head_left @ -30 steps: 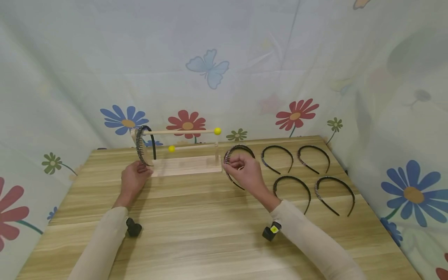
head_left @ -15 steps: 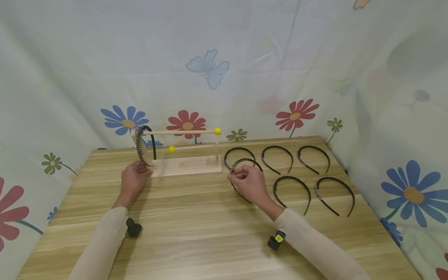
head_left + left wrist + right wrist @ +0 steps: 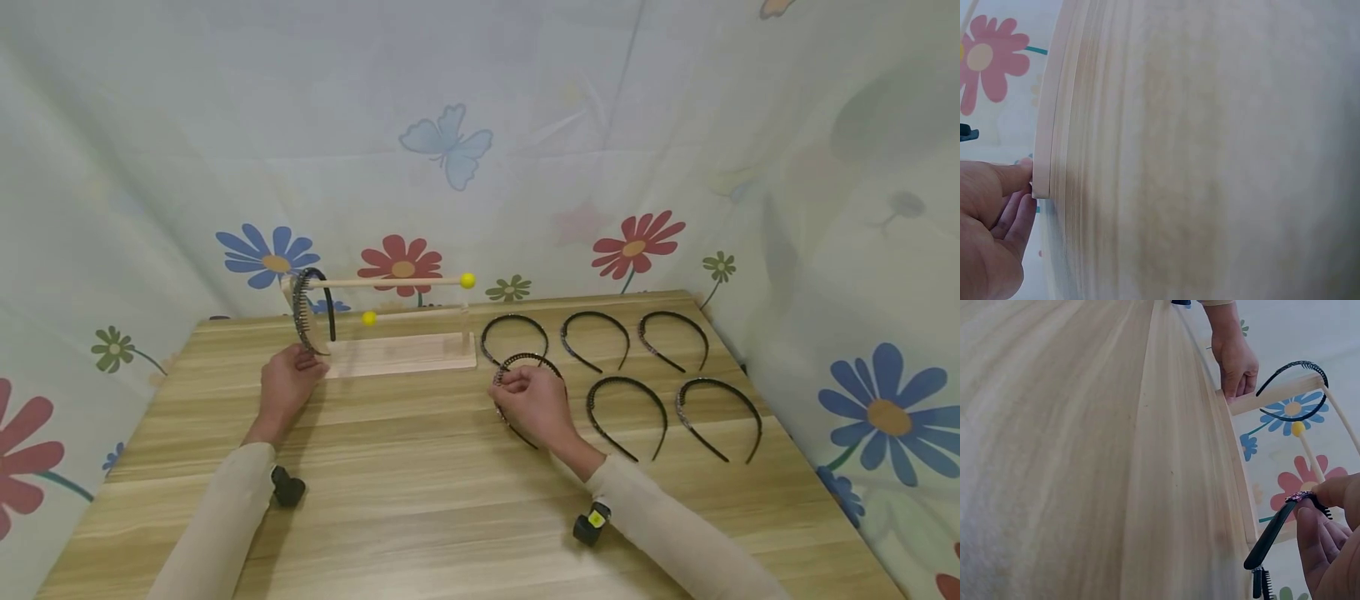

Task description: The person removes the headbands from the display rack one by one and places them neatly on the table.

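Observation:
My right hand (image 3: 536,404) pinches a black toothed headband (image 3: 1269,537) by its decorated side, low over the table right of the wooden stand. In the right wrist view, thumb and fingertips close on the sparkling part. My left hand (image 3: 288,383) grips the left end of the stand's base (image 3: 397,357), thumb on one side and fingers on the other, as the left wrist view shows. Another toothed headband (image 3: 302,312) hangs at the left end of the stand's upper rod (image 3: 390,283), which ends in a yellow ball (image 3: 467,281).
Several headbands lie on the wooden table (image 3: 420,500) to the right: a back headband (image 3: 513,317) beside the stand, others behind and beside my right hand. A lower rod with a yellow ball (image 3: 369,318) points left. A flowered cloth (image 3: 300,125) hangs behind.
My right hand has drawn the headband toward the front and slightly right, away from the one lying behind it, which now shows separately. The left hand has stayed at the base.

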A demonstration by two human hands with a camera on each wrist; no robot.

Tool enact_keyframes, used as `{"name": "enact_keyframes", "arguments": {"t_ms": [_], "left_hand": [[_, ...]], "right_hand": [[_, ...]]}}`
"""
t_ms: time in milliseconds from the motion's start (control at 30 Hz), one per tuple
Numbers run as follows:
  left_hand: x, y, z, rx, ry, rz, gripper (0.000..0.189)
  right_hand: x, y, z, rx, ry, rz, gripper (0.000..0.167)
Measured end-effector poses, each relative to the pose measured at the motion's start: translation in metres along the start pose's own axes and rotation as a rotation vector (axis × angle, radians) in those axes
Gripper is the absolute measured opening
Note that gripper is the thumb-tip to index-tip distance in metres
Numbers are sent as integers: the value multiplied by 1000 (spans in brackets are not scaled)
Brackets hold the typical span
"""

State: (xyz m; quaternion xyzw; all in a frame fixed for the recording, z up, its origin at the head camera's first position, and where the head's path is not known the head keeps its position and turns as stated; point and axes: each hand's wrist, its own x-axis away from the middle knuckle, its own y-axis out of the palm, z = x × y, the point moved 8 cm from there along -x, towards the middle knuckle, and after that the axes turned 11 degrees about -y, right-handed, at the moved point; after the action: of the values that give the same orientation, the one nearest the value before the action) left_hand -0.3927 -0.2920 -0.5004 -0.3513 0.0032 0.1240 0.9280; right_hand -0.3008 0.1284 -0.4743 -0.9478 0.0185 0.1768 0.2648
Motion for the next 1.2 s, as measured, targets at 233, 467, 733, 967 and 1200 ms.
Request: {"name": "enact_keyframes", "arguments": {"t_ms": [233,467,733,967,1200], "left_hand": [[-1,0,1,-3,-7,6,36],[-1,0,1,-22,0,14,35],[0,-1,2,-14,-15,18,37],[0,-2,1,-16,-19,14,37],[0,-1,0,-9,-19,17,36]], "right_hand": [[3,5,7,50,12,-19,19],[7,8,8,75,7,-36,19],[11,15,13,10,57,-78,19],[14,20,17,-44,87,-100,19],[15,25,22,-106,88,-112,18]]}}
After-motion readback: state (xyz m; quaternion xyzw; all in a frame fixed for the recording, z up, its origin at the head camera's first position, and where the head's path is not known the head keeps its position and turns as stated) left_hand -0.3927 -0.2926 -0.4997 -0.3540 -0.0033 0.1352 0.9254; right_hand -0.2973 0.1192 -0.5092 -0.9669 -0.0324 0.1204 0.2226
